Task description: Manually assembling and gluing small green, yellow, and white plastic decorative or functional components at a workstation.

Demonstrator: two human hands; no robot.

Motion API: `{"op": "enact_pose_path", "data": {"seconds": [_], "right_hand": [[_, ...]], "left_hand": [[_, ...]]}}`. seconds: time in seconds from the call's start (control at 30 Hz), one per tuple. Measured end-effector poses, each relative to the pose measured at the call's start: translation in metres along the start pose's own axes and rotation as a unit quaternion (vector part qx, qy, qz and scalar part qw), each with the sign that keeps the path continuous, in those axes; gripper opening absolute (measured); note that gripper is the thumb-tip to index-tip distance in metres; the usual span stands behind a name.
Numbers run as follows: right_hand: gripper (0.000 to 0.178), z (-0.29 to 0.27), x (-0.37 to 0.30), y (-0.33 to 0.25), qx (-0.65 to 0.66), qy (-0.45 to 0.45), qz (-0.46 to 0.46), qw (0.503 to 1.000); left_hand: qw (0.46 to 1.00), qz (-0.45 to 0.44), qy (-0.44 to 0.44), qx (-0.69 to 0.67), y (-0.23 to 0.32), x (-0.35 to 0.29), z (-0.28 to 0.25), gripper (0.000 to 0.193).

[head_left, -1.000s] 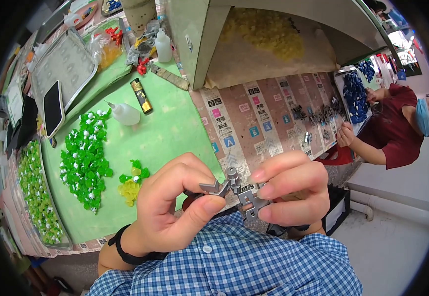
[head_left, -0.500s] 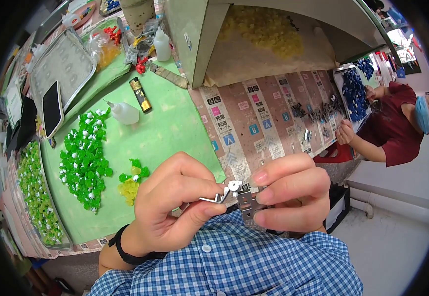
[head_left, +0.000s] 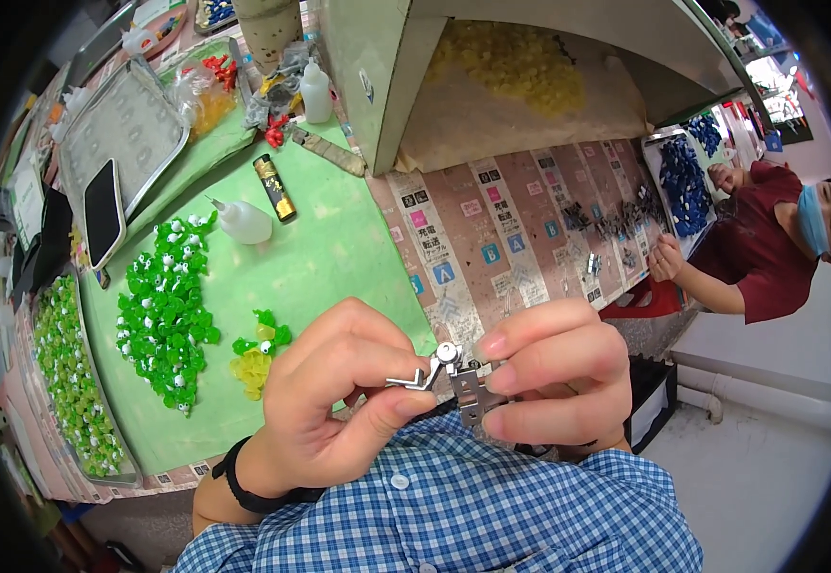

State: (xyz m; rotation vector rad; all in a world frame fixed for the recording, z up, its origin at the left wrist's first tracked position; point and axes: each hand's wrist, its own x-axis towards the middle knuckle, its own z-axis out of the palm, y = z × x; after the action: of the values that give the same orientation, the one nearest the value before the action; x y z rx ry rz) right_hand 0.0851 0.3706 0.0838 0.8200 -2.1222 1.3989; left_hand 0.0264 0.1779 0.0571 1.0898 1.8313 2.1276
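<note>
Mid-fitting: left hand (head_left: 325, 401) pinching bent clip (head_left: 420, 374), right hand (head_left: 554, 382) pinching metal plate (head_left: 468, 390), above worktop's (head_left: 339, 258) near edge. Next likely needs aligning, pressing together.

Bare green counter (head_left: 339, 258) lying open ahead of hands; green pieces (head_left: 167, 306) crowding left, box (head_left: 377, 76) blocking behind.
</note>
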Motion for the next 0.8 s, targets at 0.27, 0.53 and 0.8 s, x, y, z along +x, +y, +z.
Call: {"op": "enact_pose_path", "data": {"seconds": [0.27, 0.53, 0.8], "right_hand": [[0.020, 0.003, -0.002, 0.008, 0.030, 0.009, 0.005, 0.999], [0.018, 0.006, -0.001, 0.009, 0.041, 0.027, 0.019, 0.999], [0.020, 0.005, -0.004, 0.008, 0.043, 0.029, 0.013, 0.999]], "left_hand": [[0.998, 0.025, -0.011, 0.056, 0.009, 0.003, 0.001, 0.017], [0.985, 0.066, -0.060, 0.149, 0.009, 0.001, -0.004, 0.024], [0.958, 0.185, -0.015, 0.219, -0.001, 0.003, 0.002, 0.023]]}}
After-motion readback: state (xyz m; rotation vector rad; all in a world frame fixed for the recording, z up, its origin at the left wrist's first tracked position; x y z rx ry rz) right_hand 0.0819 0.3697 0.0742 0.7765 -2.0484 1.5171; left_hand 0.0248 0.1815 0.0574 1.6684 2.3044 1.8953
